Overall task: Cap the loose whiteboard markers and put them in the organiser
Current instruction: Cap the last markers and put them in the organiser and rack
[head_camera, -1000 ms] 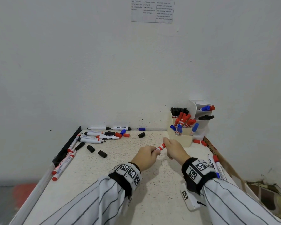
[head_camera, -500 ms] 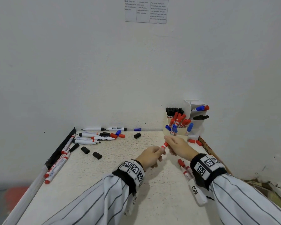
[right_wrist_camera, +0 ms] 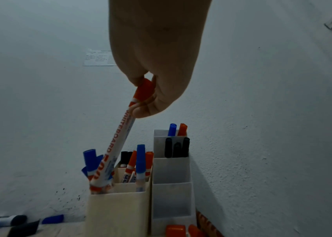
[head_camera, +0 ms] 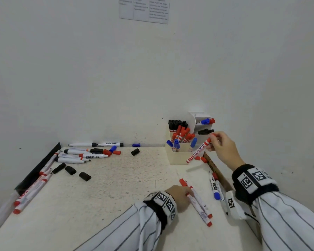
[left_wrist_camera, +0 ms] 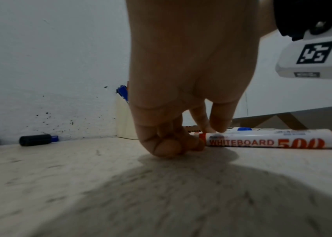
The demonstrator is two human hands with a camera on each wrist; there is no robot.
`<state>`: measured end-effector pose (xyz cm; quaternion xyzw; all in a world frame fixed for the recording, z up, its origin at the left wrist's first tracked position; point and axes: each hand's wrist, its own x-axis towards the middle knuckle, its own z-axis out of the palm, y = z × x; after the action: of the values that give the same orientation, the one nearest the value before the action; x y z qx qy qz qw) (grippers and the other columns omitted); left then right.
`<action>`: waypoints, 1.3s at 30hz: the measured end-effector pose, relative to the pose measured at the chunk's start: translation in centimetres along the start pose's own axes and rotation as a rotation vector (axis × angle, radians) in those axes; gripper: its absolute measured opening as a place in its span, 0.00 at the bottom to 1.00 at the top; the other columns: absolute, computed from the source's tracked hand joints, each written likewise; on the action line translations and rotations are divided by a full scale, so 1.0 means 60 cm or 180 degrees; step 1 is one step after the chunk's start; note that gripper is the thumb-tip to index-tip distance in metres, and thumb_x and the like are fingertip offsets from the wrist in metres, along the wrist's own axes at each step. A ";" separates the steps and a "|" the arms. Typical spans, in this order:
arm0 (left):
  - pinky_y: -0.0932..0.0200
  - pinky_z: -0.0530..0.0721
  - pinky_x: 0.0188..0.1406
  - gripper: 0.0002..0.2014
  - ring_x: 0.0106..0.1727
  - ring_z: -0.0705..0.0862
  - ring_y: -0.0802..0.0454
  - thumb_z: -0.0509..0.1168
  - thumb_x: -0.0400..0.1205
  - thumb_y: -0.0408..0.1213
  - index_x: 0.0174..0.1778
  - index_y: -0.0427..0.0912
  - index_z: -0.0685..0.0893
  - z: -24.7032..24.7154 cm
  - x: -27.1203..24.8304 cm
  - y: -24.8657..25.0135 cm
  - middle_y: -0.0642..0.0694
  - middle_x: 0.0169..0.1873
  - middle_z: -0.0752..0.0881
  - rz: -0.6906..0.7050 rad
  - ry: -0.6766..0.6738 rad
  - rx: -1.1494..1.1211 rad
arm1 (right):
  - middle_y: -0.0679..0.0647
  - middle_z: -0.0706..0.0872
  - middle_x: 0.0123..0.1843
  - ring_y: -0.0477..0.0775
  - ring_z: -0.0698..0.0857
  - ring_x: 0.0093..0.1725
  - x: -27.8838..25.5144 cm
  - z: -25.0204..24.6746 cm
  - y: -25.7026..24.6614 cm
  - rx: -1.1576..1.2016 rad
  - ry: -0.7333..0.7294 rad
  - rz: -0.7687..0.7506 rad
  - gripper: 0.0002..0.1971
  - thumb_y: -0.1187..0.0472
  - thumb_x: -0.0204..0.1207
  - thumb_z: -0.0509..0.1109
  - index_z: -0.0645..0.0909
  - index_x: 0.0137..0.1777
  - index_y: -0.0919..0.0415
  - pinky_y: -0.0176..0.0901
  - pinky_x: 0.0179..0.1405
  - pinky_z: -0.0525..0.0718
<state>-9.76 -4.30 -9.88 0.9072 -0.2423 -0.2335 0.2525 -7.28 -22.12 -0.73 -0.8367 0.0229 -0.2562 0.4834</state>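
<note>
1. In the head view I see my right hand (head_camera: 223, 149) at centre right, pinching the capped end of a red whiteboard marker (head_camera: 198, 150) that slants down-left in front of the cream organiser (head_camera: 179, 156). At lower centre my left hand (head_camera: 179, 196) sits on the tabletop (head_camera: 116, 187), its fingers on a red marker (head_camera: 198, 207) lying there beside another. Loose markers (head_camera: 83, 154) and black caps (head_camera: 71, 170) are scattered at centre left.

2. In the left wrist view my left hand (left_wrist_camera: 181, 96) hangs from the top of the frame, fingertips (left_wrist_camera: 167, 146) curled and pinching the near end of the lying red marker (left_wrist_camera: 270, 141), which stretches to the right edge on the tabletop (left_wrist_camera: 80, 184).

3. In the right wrist view my right hand (right_wrist_camera: 157, 64) comes down from the top centre, clenched on the red cap of the held marker (right_wrist_camera: 118, 141). Its lower end sits at the mouth of the organiser's (right_wrist_camera: 118, 211) front left compartment, among blue-capped markers (right_wrist_camera: 90, 158); I cannot tell if it touches them.
</note>
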 end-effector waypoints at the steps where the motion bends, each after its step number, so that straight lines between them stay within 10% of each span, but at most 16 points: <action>1: 0.53 0.74 0.68 0.16 0.69 0.76 0.44 0.55 0.84 0.42 0.66 0.51 0.78 0.001 0.005 0.002 0.44 0.70 0.77 -0.0018 -0.0024 0.0072 | 0.55 0.85 0.41 0.51 0.86 0.38 0.003 -0.003 0.000 0.0037 0.0039 -0.0044 0.05 0.62 0.83 0.60 0.76 0.54 0.60 0.41 0.42 0.88; 12: 0.53 0.82 0.60 0.15 0.56 0.81 0.45 0.64 0.81 0.41 0.61 0.39 0.80 -0.045 0.036 -0.039 0.41 0.61 0.80 -0.0545 0.0298 0.0199 | 0.51 0.85 0.45 0.44 0.86 0.42 0.074 0.042 -0.029 0.0115 0.0199 -0.0426 0.07 0.63 0.83 0.59 0.76 0.58 0.60 0.34 0.45 0.87; 17: 0.54 0.83 0.59 0.05 0.54 0.81 0.46 0.62 0.78 0.36 0.39 0.50 0.75 -0.074 0.039 -0.085 0.43 0.58 0.79 -0.0545 0.0571 -0.0218 | 0.52 0.82 0.47 0.43 0.82 0.43 0.104 0.088 -0.031 -0.0434 0.0223 -0.0363 0.11 0.62 0.83 0.59 0.77 0.62 0.64 0.23 0.39 0.77; 24: 0.60 0.81 0.52 0.13 0.52 0.80 0.46 0.56 0.79 0.33 0.31 0.55 0.70 -0.105 0.038 -0.133 0.43 0.56 0.78 -0.0511 0.0835 -0.0584 | 0.59 0.81 0.57 0.56 0.82 0.57 0.128 0.129 -0.026 -0.1069 -0.0099 -0.0194 0.14 0.64 0.82 0.61 0.77 0.66 0.66 0.44 0.57 0.81; 29: 0.65 0.73 0.47 0.12 0.48 0.75 0.51 0.55 0.80 0.29 0.35 0.51 0.74 -0.114 0.037 -0.154 0.45 0.52 0.75 -0.0416 0.1004 -0.0682 | 0.59 0.83 0.48 0.48 0.79 0.44 0.122 0.152 -0.022 -0.1091 -0.0156 -0.0239 0.08 0.67 0.81 0.63 0.79 0.56 0.67 0.27 0.37 0.74; 39: 0.63 0.74 0.46 0.09 0.49 0.75 0.52 0.52 0.82 0.28 0.48 0.46 0.75 -0.118 0.031 -0.166 0.46 0.52 0.76 -0.0511 0.1134 -0.0834 | 0.63 0.72 0.75 0.61 0.69 0.75 0.111 0.158 -0.028 -0.2056 -0.1264 -0.0192 0.18 0.67 0.85 0.53 0.71 0.72 0.71 0.45 0.75 0.62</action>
<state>-1.24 4.63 -10.70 0.9099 -0.0886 -0.1185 0.3875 2.44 -15.54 -0.44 -0.9797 -0.0163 -0.0827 0.1820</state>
